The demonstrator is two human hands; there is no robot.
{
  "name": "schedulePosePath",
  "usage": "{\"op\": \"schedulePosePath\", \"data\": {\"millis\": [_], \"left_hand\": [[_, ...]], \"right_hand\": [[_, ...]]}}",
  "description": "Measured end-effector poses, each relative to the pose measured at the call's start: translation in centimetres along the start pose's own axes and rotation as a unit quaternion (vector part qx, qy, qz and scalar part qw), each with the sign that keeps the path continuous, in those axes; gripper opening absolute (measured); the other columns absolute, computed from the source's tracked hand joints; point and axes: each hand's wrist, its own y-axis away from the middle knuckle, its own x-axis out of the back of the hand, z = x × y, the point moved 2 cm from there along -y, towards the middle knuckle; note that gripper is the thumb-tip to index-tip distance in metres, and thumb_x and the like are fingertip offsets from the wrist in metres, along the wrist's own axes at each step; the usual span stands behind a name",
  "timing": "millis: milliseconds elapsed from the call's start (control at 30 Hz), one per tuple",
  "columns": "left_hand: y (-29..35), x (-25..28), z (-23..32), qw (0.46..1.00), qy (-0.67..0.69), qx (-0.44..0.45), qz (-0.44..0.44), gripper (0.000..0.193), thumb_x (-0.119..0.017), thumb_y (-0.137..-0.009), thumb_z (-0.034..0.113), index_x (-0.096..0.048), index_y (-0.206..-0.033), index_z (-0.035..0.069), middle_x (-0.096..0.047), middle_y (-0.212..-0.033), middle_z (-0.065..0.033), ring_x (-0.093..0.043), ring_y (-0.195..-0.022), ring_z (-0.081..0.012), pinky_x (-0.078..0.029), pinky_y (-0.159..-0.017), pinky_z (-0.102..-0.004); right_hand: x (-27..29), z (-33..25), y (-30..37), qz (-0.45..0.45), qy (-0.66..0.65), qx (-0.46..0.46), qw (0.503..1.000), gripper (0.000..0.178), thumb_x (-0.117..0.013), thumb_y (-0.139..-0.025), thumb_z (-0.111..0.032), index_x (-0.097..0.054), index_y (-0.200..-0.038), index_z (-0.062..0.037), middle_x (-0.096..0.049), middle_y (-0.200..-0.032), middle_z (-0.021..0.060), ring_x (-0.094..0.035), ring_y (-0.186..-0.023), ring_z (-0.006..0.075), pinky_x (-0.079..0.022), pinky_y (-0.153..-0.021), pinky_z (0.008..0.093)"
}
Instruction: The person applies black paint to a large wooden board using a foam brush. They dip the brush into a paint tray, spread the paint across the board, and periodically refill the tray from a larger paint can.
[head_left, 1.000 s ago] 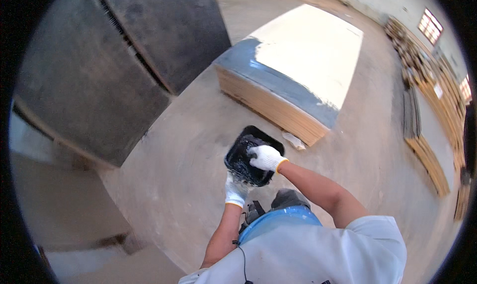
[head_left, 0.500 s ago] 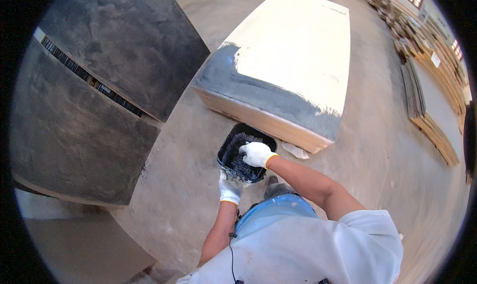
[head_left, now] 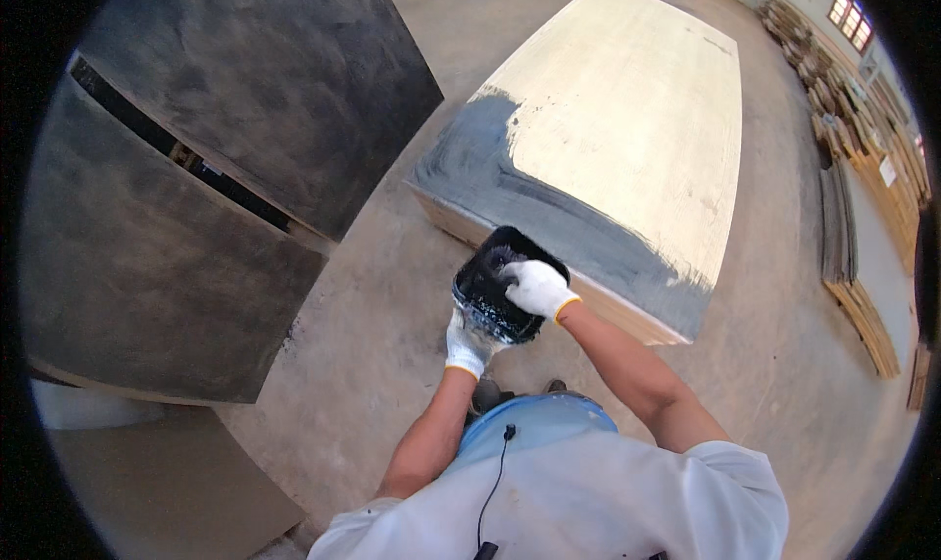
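My left hand (head_left: 472,347), in a white knit glove smeared with dark paint, grips the near side of a square black tub (head_left: 561,268). Dark paint coats the inside of the tub. My right hand (head_left: 540,289), also in a white glove, reaches over the rim with its fingers closed. A dark, rough-textured lump (head_left: 503,257) lies by those fingertips; whether it is the end of a held tool I cannot tell. Just beyond the tub is a large pale wooden panel (head_left: 627,109), its near end and left corner brushed with dark grey paint.
At the left stand two big dark-painted panels (head_left: 265,90), separated by a narrow gap. A brown board (head_left: 167,482) lies at the lower left. Stacked wooden boards (head_left: 863,295) line the right side by the wall. Bare concrete floor (head_left: 372,295) runs between the panels.
Both hands and the tub have come up closer to the panel's near edge, and the tub now overlaps that edge in view. My view has shifted slightly, so the panel appears farther right.
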Motion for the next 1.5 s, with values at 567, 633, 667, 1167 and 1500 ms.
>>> {"op": "schedulePosePath", "data": {"millis": [567,633,667,1167,1500], "left_hand": [[-22.8,-8.0,20.1,0.976,-0.09,0.196,0.027,0.061,-0.04,-0.101,0.063,-0.052,-0.148,0.025,-0.049,-0.153,-0.0076,-0.044,-0.14,-0.0382,-0.036,-0.111,-0.0682],[-24.4,-9.9,21.3,0.978,-0.091,0.187,0.022,0.061,-0.04,-0.101,0.064,-0.052,-0.147,0.026,-0.049,-0.154,-0.0079,-0.044,-0.139,-0.0395,-0.035,-0.11,-0.069],[-26.0,-9.4,21.8,0.97,-0.179,0.14,-0.09,0.064,-0.037,-0.101,0.065,-0.049,-0.15,0.026,-0.046,-0.156,-0.0064,-0.042,-0.141,-0.0379,-0.033,-0.112,-0.0678],[-44.6,-18.9,28.2,0.972,-0.135,0.18,0.068,0.071,-0.04,-0.099,0.064,-0.036,-0.157,0.023,-0.027,-0.166,-0.0115,-0.029,-0.148,-0.0452,-0.029,-0.108,-0.078],[-64.7,-27.2,30.5,0.954,-0.18,0.237,-0.026,0.073,-0.044,-0.096,0.067,-0.044,-0.153,0.021,-0.036,-0.161,-0.0133,-0.035,-0.143,-0.0456,-0.035,-0.104,-0.0773]], "right_hand": [[5.2,1.6,-23.6,0.161,-0.091,-0.289,0.939,0.038,-0.068,-0.086,-0.029,-0.07,-0.118,-0.0088,-0.073,-0.111,0.0199,-0.068,-0.106,0.037,-0.054,-0.092,0.0434],[5.9,2.1,-25.6,0.165,-0.097,-0.287,0.939,0.039,-0.07,-0.085,-0.029,-0.07,-0.118,-0.0089,-0.073,-0.109,0.0196,-0.07,-0.103,0.0367,-0.055,-0.09,0.0428],[6.3,2.5,-26.4,0.176,-0.122,-0.316,0.924,0.039,-0.07,-0.085,-0.029,-0.07,-0.118,-0.0091,-0.073,-0.109,0.0191,-0.07,-0.103,0.036,-0.055,-0.09,0.0424],[13.5,11.6,-41.1,0.295,-0.207,-0.296,0.885,0.031,-0.069,-0.087,-0.022,-0.071,-0.114,-0.009,-0.075,-0.104,0.0162,-0.073,-0.099,0.0286,-0.056,-0.087,0.036],[19.1,19.4,-51.6,0.474,-0.377,-0.341,0.719,0.022,-0.063,-0.091,-0.009,-0.068,-0.111,0.0001,-0.068,-0.079,0.0063,-0.061,-0.061,0.009,-0.05,-0.053,0.025]]}}
